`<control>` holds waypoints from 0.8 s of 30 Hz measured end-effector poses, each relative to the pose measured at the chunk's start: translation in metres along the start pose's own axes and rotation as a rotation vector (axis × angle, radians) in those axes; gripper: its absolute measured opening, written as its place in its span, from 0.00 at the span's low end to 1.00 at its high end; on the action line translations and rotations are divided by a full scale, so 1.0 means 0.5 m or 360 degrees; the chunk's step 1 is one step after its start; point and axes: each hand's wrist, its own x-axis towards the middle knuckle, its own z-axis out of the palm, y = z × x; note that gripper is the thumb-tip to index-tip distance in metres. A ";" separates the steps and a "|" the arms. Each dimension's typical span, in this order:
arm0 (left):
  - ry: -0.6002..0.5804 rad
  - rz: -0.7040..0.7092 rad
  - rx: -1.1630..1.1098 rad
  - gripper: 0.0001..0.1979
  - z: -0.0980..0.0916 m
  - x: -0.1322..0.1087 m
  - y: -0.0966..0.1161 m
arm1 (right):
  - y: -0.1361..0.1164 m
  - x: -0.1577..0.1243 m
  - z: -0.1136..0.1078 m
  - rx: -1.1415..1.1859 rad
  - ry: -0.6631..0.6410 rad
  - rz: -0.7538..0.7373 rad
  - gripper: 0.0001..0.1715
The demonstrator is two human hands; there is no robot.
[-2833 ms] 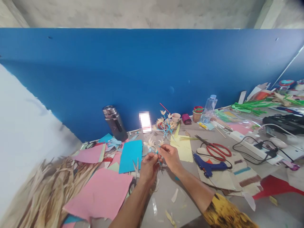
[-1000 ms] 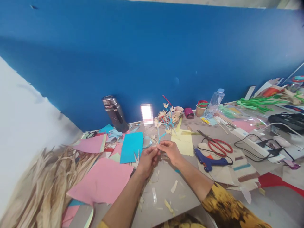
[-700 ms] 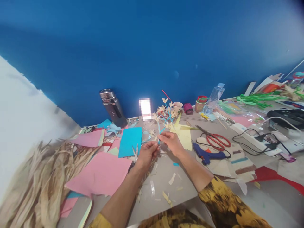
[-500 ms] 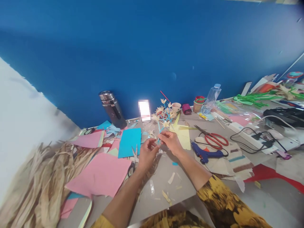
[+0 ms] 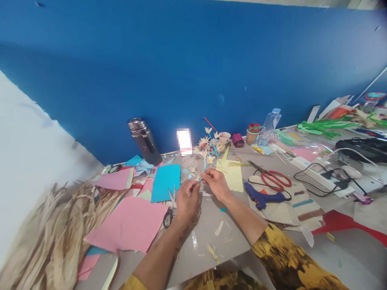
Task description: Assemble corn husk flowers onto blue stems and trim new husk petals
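In the middle of the table, my right hand pinches the blue stem of a spray of pale craft flowers. My left hand is closed just beside it, thumb and forefinger together on a thin blue strip near the lower end of the stem. Whether that strip belongs to the stem I cannot tell. Left of my left hand lie small scissors with dark handles, partly over a blue sheet. Behind my right hand is a pale yellow sheet.
Pink sheets and dried husks cover the left side, with a dark flask behind. At right lie red-handled scissors, a blue glue gun and a power strip. A plastic bottle stands near the wall.
My left hand's fingers have closed into a tighter pinch, and the hand has turned slightly. My right hand stays at the stem. The flower spray has barely moved.
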 end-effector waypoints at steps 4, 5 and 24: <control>-0.0147 -0.0776 -0.0782 0.07 0.001 0.015 -0.007 | -0.007 -0.004 0.003 0.0074 -0.0048 -0.0052 0.16; -0.0256 -0.0958 -0.1022 0.07 0.000 0.018 -0.008 | -0.010 -0.006 0.002 0.0113 -0.0081 -0.0056 0.16; 0.0027 -0.0119 0.0038 0.09 0.000 0.005 -0.009 | -0.027 -0.006 0.000 0.0014 -0.0044 -0.0043 0.18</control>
